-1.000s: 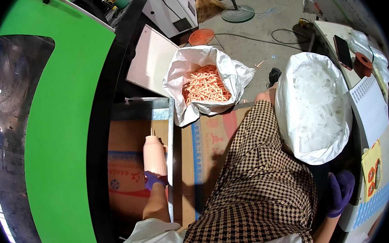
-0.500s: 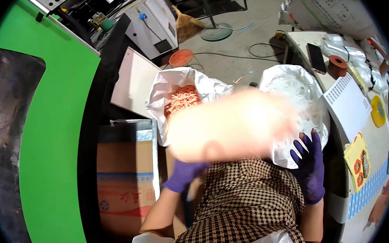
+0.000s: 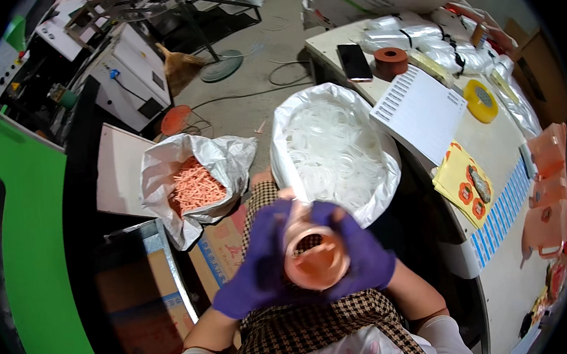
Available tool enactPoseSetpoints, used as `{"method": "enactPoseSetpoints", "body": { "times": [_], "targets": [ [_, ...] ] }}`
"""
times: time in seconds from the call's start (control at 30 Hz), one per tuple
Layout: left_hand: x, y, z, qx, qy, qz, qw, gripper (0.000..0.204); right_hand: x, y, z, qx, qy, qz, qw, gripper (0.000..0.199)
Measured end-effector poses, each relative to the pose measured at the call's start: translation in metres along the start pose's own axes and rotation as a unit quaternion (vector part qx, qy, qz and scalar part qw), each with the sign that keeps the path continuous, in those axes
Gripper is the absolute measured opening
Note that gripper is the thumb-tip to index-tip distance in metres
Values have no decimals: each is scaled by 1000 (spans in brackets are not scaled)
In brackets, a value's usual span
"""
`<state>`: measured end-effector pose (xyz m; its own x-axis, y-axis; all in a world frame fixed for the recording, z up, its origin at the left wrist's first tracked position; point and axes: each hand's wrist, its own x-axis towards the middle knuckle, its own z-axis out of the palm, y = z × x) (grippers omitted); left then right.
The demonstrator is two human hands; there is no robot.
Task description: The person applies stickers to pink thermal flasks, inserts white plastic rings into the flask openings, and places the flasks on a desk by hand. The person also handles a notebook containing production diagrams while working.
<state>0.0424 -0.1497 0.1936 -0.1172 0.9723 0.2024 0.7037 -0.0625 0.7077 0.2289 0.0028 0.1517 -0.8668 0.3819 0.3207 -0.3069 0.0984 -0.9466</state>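
Both hands wear purple gloves and are in front of my chest, over the checked apron [image 3: 320, 329]. Between them is a pink plastic container [image 3: 317, 276], its round open mouth turned up toward me. My left hand [image 3: 253, 264] is closed round its left side. Round the right side wraps my right hand [image 3: 361, 254], fingers curled at the far edge. The rest of the container's body is hidden behind the mouth and gloves. Just beyond my hands stands a white sack [image 3: 279, 134] of clear plastic rings [image 3: 334, 154].
Left of that sack, another white sack [image 3: 229, 158] holds pink plastic scraps [image 3: 195, 186]. Cardboard boxes [image 3: 142, 318] lie by the green machine [image 3: 36, 260]. On the right-hand table are a phone [image 3: 354, 62], brown tape roll [image 3: 391, 62], yellow tape [image 3: 481, 101], paper sheets [image 3: 420, 111] and pink jugs [image 3: 550, 224].
My view has swung right. The pink container has come down from in front of me, its mouth now facing up. My right hand, open beside the ring sack before, now grips it too.
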Motion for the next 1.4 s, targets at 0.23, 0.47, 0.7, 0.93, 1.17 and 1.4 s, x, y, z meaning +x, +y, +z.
{"method": "enactPoseSetpoints", "body": {
  "times": [0.23, 0.47, 0.7, 0.93, 1.17, 1.4],
  "targets": [
    [-7, -16, 30, -92, 26, -35, 995, 112, -15, -15, 13, -295, 60, -202, 932, 87],
    [20, 32, 59, 105, 79, 43, 990, 85, -47, -47, 21, -626, 42, -64, 776, 28],
    [13, 25, 64, 131, 59, 110, 984, 83, -49, -37, 19, -553, 2, -62, 831, 21],
    [4, 13, 76, 189, 60, 144, 970, 78, -57, -46, 32, -537, -16, 81, 840, 35],
    [14, 29, 83, 162, 28, 171, 972, 89, -84, -35, 24, -601, -56, 187, 775, 38],
    [21, 20, 96, 181, 44, 169, 968, 76, -76, -31, 1, -460, -97, 150, 870, 42]
  ]
}}
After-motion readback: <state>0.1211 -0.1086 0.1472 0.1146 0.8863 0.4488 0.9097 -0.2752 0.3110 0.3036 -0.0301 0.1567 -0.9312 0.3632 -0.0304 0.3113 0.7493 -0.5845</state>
